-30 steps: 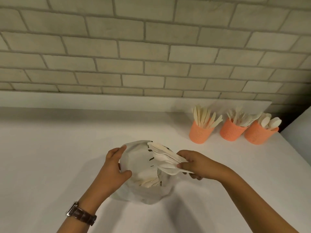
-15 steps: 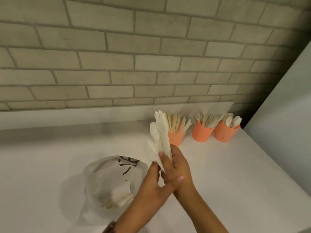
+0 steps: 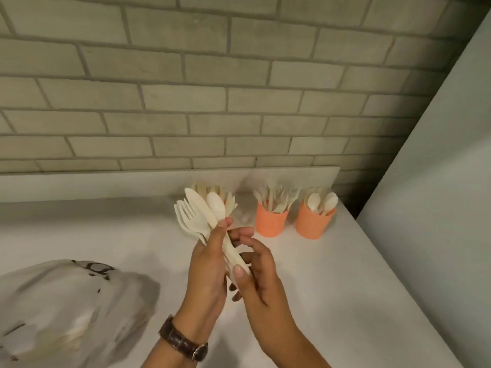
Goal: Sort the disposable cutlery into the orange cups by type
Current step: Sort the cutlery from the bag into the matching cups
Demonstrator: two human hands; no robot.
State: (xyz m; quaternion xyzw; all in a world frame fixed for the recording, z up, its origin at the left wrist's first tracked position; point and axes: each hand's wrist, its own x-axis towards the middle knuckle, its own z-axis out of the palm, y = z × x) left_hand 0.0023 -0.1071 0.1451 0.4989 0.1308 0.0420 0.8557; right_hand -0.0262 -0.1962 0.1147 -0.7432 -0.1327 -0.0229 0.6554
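A bunch of cream disposable cutlery (image 3: 199, 216), forks, a knife and a spoon, fans upward from my two hands above the white counter. My left hand (image 3: 207, 266) wraps the handles, thumb against the spoon. My right hand (image 3: 256, 266) pinches the lower ends of the handles. Behind the bunch stands an orange cup of knives (image 3: 225, 201), mostly hidden. To its right stand an orange cup of forks (image 3: 271, 221) and an orange cup of spoons (image 3: 313, 223).
A crumpled white plastic bag (image 3: 66, 309) with more cutlery inside lies at the lower left. The white counter (image 3: 345, 288) ends at a diagonal edge on the right, beside a pale wall. A brick wall backs the counter.
The bunch came out of the bag in my right hand and rose upright; my left hand left the bag and joined on the handles. The view swung toward the cups.
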